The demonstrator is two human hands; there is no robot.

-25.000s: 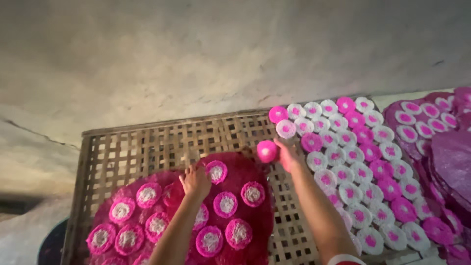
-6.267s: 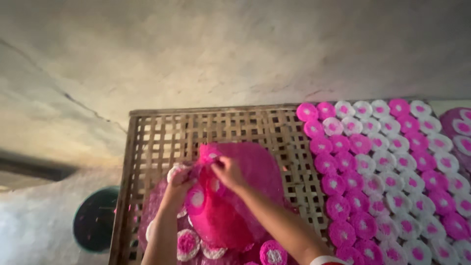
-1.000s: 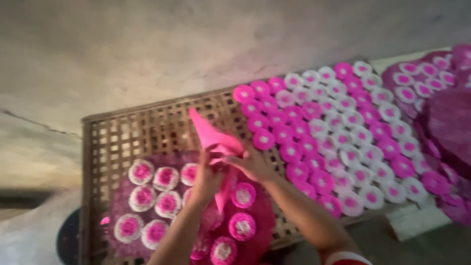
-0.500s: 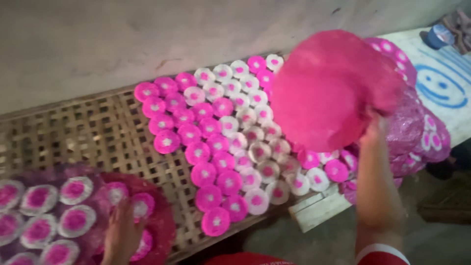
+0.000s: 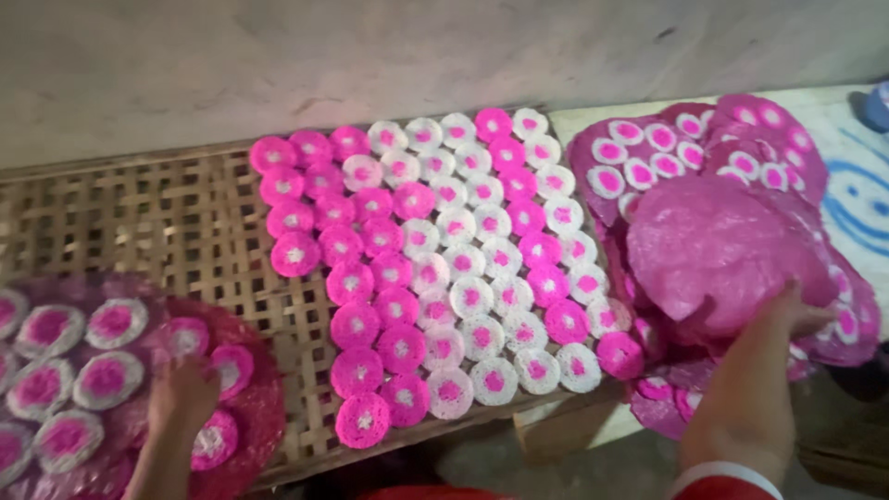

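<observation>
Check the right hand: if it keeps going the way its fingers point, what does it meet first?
The right hand points up and away, and its fingers already touch the plain pink disc. Going straight on, it would likely push further into that disc, then the stack of pink mats with small cakes behind it; depth there is unclear.

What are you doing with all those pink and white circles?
A person is working over a woven bamboo rack covered in rows of small pink and white discs. The right hand holds a big pink round sheet on a pile at the right. The left hand rests on another disc-covered pink sheet.
</observation>
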